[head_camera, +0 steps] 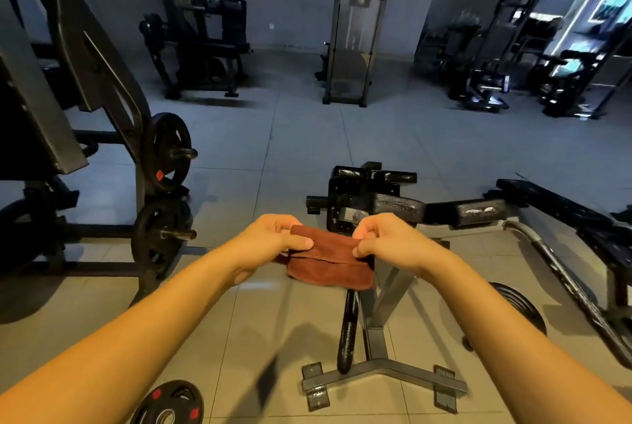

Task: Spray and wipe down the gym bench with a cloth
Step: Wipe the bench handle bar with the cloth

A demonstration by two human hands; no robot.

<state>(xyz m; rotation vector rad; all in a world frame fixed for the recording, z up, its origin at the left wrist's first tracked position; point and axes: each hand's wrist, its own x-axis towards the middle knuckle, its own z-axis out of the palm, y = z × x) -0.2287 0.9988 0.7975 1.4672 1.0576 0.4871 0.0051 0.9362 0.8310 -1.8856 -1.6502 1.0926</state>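
**Item 1. Rust-brown, folded, napped fabric cloth (pixel 330 263).** Location: centre of the frame, held in the air between both hands, in front of the bench. It lies in at least 2 layers, and the lower layer sags below the grip. My judgement: light, soft and limp, with no stiffness of its own. It is not fragile and its nap should resist slipping. I would take it along the folded upper edge or bunch it into 1 palm, since a single corner would let the folds drop open.

**Item 2. Left hand (pixel 273 235).** Grasping the cloth's left end, with the thumb laid across the top and the fingers curled behind.

**Item 3. Right hand (pixel 386 239).** Pinching the cloth's right end between thumb and curled fingers.

**Item 4. Black padded gym bench on a grey steel frame (pixel 398 207).** Location: centre right, with scuffed pads just above the hands in the frame and a grey T-shaped foot towards the bottom. My judgement: heavy and rigid, so it is wiped where it stands. The pad skin looks worn, and pale marks show on it.

**Item 5. Spray bottle.** Not in view from here.

**Item 6. Black weight plate with red marks (pixel 169 405).** Location: on the floor tiles, lower left. Further dark plates hang on the grey rack (pixel 102 58) at the left edge.

**Status.** My judgement: the cloth is being readied and no wiping contact has been made yet.
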